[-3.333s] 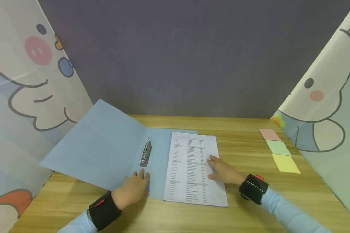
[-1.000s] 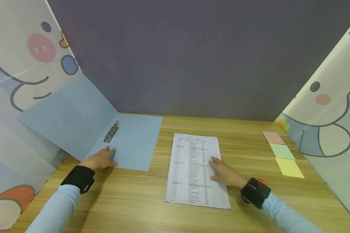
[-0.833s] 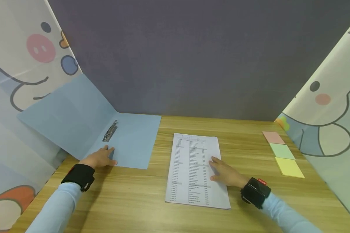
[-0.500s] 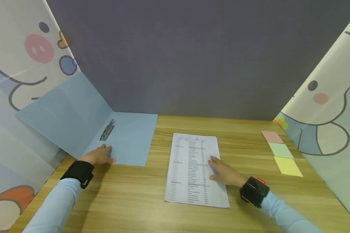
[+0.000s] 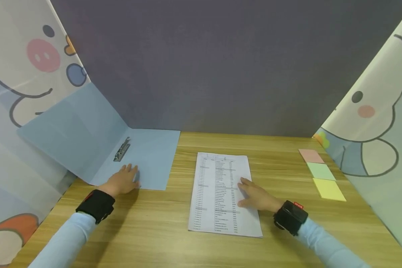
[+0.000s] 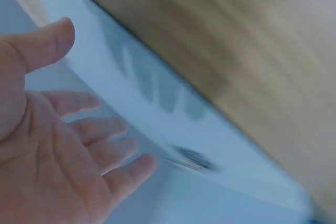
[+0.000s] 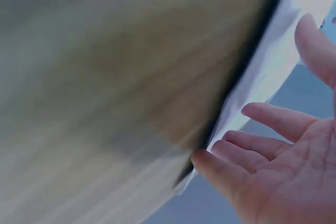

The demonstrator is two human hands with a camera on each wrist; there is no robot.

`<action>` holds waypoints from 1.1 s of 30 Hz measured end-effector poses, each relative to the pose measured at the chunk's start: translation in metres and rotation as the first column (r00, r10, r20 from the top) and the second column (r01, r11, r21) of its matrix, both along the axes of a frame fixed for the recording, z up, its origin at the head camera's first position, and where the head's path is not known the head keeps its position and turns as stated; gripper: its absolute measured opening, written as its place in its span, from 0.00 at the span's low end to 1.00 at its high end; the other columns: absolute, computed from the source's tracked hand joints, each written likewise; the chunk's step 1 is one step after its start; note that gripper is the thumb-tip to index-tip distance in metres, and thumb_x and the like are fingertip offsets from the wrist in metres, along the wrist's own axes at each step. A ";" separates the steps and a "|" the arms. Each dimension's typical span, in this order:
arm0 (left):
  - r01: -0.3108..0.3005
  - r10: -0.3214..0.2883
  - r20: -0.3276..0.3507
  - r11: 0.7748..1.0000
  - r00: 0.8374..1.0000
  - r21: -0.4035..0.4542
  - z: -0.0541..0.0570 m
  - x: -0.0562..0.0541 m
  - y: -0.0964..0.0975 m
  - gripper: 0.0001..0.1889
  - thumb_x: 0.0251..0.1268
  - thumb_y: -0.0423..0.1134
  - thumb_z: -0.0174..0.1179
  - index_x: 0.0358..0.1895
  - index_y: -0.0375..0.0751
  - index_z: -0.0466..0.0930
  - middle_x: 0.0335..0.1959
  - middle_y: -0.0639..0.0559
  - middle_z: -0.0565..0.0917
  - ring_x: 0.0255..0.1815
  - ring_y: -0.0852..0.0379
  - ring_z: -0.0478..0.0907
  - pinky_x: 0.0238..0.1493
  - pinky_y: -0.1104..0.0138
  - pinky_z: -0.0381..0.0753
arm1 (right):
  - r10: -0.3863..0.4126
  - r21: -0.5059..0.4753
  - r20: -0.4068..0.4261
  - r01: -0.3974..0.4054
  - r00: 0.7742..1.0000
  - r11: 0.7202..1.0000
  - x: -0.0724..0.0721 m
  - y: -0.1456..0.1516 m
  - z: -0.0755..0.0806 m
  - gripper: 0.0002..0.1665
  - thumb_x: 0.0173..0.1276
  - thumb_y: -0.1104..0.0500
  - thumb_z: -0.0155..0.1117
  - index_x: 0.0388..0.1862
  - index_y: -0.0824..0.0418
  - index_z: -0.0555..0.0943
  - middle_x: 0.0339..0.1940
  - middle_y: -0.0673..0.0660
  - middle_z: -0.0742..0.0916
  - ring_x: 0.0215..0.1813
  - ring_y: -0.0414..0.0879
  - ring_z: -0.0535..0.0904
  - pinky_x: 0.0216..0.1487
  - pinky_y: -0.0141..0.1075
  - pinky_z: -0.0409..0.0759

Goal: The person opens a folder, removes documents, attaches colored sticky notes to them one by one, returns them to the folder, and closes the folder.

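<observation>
A light blue file folder (image 5: 154, 156) stands open at the left, its cover (image 5: 77, 130) tilted up against the side wall. Near its fold sits a metal lever clip (image 5: 122, 149). My left hand (image 5: 120, 181) is over the folder's lower edge, fingers spread and holding nothing; in the left wrist view a gap and finger shadows show between the left hand (image 6: 68, 145) and the folder (image 6: 142, 87). At the middle lies a stack of printed sheets (image 5: 217, 193). On its right edge my right hand (image 5: 258, 195) rests with extended fingers, also seen as the right hand (image 7: 283, 161) in the right wrist view.
Pink (image 5: 310, 156), green (image 5: 320, 171) and yellow sticky notes (image 5: 329, 189) lie in a row at the right of the wooden table (image 5: 154, 230). A dark panel (image 5: 221, 67) closes off the back, with cartoon-printed walls on both sides.
The folder has shifted left and back, out from beside the sheets, with my left hand. Just now that hand has moved slightly right, off the fold. My right hand has stayed on the stack.
</observation>
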State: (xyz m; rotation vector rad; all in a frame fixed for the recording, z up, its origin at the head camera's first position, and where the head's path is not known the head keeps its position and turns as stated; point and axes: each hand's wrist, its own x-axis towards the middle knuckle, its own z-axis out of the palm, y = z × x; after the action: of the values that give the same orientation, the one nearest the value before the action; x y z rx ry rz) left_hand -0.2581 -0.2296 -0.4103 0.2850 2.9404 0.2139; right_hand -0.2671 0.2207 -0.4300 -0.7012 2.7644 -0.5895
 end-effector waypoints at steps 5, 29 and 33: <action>0.222 -0.222 -0.035 0.975 0.974 -0.006 0.008 0.014 0.071 0.34 0.64 0.46 0.54 0.66 0.26 0.57 0.69 0.28 0.53 0.69 0.31 0.49 0.66 0.45 0.54 | -0.015 0.010 -0.008 0.015 1.000 1.000 -0.006 0.006 0.010 0.46 0.52 0.52 0.69 0.63 0.75 0.64 0.69 0.75 0.57 0.69 0.69 0.52 0.66 0.59 0.53; 0.416 -0.418 0.072 0.908 0.906 0.049 -0.016 0.031 0.143 0.41 0.56 0.53 0.60 0.69 0.36 0.56 0.72 0.39 0.50 0.72 0.45 0.50 0.68 0.55 0.58 | -0.017 0.002 0.047 0.017 0.999 1.000 -0.005 0.000 0.002 0.42 0.53 0.58 0.69 0.63 0.75 0.64 0.69 0.72 0.60 0.70 0.65 0.54 0.68 0.56 0.53; 0.417 -0.419 0.058 0.908 0.906 0.052 -0.016 0.035 0.138 0.41 0.56 0.52 0.61 0.69 0.36 0.56 0.72 0.38 0.51 0.72 0.45 0.51 0.67 0.56 0.59 | -0.011 0.004 0.046 0.011 0.999 1.000 -0.004 -0.004 0.001 0.42 0.53 0.58 0.69 0.63 0.74 0.64 0.70 0.71 0.60 0.70 0.65 0.54 0.68 0.56 0.53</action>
State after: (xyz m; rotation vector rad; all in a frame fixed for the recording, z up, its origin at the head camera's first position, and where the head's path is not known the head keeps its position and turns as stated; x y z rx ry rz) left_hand -0.2233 -0.0914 -0.4262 0.8824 2.7240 0.2128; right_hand -0.2708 0.2168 -0.4289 -0.6632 2.7280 -0.5950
